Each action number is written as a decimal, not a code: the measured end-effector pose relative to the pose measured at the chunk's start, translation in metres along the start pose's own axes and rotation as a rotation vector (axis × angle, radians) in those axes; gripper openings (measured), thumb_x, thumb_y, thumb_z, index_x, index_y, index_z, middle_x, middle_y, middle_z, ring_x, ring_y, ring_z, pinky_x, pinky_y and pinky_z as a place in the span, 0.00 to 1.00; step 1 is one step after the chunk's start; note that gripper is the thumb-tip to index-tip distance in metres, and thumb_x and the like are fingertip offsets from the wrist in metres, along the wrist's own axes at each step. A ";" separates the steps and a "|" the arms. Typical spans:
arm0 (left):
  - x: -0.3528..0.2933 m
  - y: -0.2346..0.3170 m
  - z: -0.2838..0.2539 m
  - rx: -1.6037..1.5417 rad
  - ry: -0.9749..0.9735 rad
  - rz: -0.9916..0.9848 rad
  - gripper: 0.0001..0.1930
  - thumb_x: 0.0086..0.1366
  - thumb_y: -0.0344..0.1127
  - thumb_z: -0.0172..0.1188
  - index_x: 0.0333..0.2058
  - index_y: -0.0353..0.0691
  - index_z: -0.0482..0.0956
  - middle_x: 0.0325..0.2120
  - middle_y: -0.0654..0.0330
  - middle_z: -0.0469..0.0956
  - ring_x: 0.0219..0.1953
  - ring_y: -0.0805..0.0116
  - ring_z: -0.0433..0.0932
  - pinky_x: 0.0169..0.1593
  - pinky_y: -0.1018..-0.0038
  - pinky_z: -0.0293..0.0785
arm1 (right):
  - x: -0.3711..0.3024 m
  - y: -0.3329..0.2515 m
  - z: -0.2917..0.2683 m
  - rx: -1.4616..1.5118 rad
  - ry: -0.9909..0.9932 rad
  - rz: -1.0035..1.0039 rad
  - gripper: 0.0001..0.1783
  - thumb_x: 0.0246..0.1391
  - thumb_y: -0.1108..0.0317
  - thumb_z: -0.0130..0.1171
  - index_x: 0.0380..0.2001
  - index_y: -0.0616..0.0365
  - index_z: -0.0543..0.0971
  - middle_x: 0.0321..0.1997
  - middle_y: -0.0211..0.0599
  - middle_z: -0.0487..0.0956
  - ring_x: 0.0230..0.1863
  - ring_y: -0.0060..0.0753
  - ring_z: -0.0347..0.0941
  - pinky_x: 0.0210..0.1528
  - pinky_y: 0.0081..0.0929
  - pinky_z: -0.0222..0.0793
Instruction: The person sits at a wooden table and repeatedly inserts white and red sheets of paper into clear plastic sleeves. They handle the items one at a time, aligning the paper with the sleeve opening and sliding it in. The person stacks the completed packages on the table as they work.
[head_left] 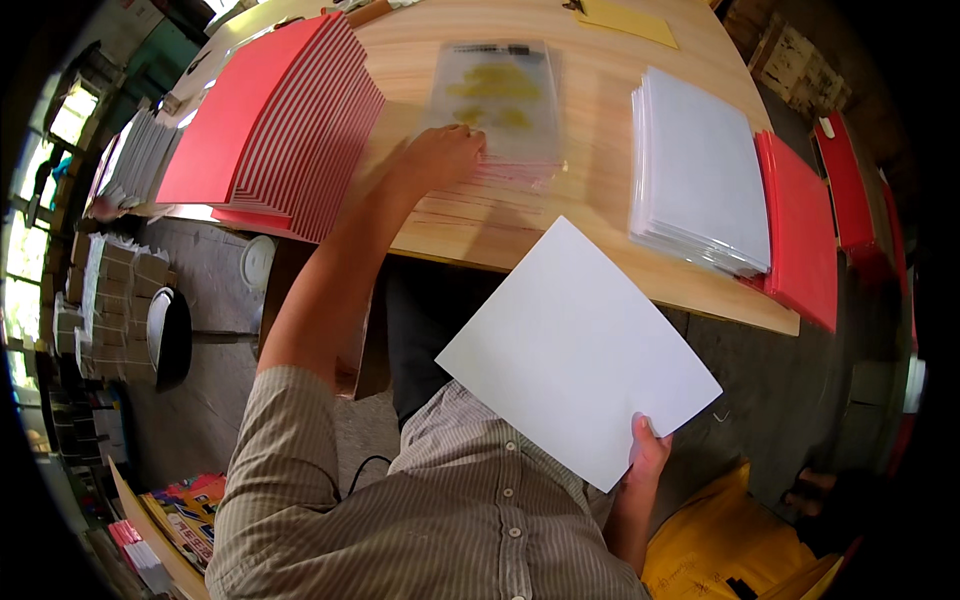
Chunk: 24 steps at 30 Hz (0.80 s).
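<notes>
On the table, a clear plastic sleeve [505, 100] lies flat on others like it, with yellow print showing through. My left hand [447, 157] reaches to its near-left part, fingers curled in and closed on the plastic; the fingertips are partly hidden. In front of my body, off the table's near edge, my right hand [650, 450] grips a white rectangular sheet or thin booklet [580, 350] by its lower right edge. The thumb lies on top of it, and the sheet is turned cornerwise.
A tall stack of red-covered booklets [240, 110] with white edges stands left on the wooden table [600, 130]. To the right sit plastic-wrapped white items [700, 170] and a red stack [800, 230]. A yellow sheet [630, 22] lies far back. Yellow cloth [730, 545] is at lower right.
</notes>
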<state>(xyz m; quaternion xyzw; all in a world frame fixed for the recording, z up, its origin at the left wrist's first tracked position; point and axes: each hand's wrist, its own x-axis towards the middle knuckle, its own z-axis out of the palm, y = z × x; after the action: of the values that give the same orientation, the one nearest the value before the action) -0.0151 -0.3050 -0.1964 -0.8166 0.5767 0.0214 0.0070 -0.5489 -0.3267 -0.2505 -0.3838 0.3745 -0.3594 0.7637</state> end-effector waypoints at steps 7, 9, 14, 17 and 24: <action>0.004 0.002 -0.005 0.091 -0.050 0.056 0.10 0.66 0.32 0.55 0.45 0.46 0.79 0.37 0.54 0.83 0.44 0.54 0.83 0.48 0.60 0.78 | 0.005 0.003 0.001 0.015 0.043 0.022 0.34 0.54 0.69 0.68 0.62 0.66 0.69 0.59 0.43 0.74 0.59 0.40 0.70 0.63 0.38 0.64; 0.004 0.000 -0.006 0.068 -0.041 0.048 0.09 0.66 0.33 0.55 0.44 0.46 0.80 0.35 0.55 0.84 0.42 0.54 0.83 0.47 0.60 0.79 | 0.009 0.006 -0.003 0.010 0.046 0.035 0.33 0.54 0.70 0.67 0.62 0.66 0.69 0.59 0.42 0.74 0.59 0.40 0.71 0.63 0.38 0.65; 0.002 0.000 -0.007 -0.002 -0.020 0.007 0.08 0.66 0.35 0.55 0.41 0.46 0.82 0.33 0.55 0.85 0.40 0.52 0.84 0.46 0.58 0.78 | 0.008 0.015 -0.008 0.030 0.053 0.011 0.32 0.56 0.71 0.65 0.63 0.65 0.69 0.59 0.42 0.75 0.58 0.40 0.72 0.61 0.39 0.67; 0.001 0.002 -0.002 0.087 0.012 0.035 0.10 0.66 0.38 0.56 0.41 0.44 0.81 0.33 0.55 0.85 0.38 0.51 0.84 0.46 0.57 0.78 | 0.006 0.019 -0.011 0.031 0.050 0.005 0.31 0.57 0.72 0.63 0.63 0.65 0.68 0.59 0.44 0.75 0.57 0.42 0.74 0.60 0.40 0.70; 0.003 0.004 0.000 0.132 -0.040 0.045 0.12 0.66 0.39 0.56 0.44 0.42 0.81 0.38 0.51 0.84 0.42 0.50 0.82 0.48 0.57 0.78 | 0.006 0.014 0.000 0.034 0.069 0.027 0.32 0.57 0.72 0.63 0.64 0.65 0.67 0.59 0.45 0.75 0.57 0.43 0.74 0.59 0.41 0.71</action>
<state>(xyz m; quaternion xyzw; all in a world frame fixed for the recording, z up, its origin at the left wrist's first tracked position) -0.0181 -0.3094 -0.1969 -0.8006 0.5948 -0.0003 0.0720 -0.5427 -0.3260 -0.2641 -0.3529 0.3995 -0.3683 0.7617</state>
